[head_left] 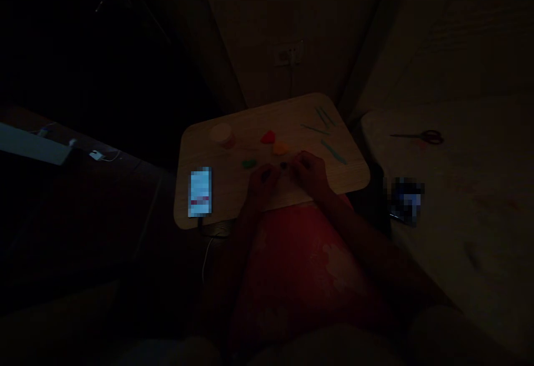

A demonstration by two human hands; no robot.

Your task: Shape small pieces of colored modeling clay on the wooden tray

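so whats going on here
A person sits in a dim room at a pale wooden board, their left hand and right hand close together around a small dark lump. Just ahead lie red, orange and green lumps that look like modelling clay. Teal sculpting tools lie to the right, a pale round tub far left, and a lit phone near the left edge.
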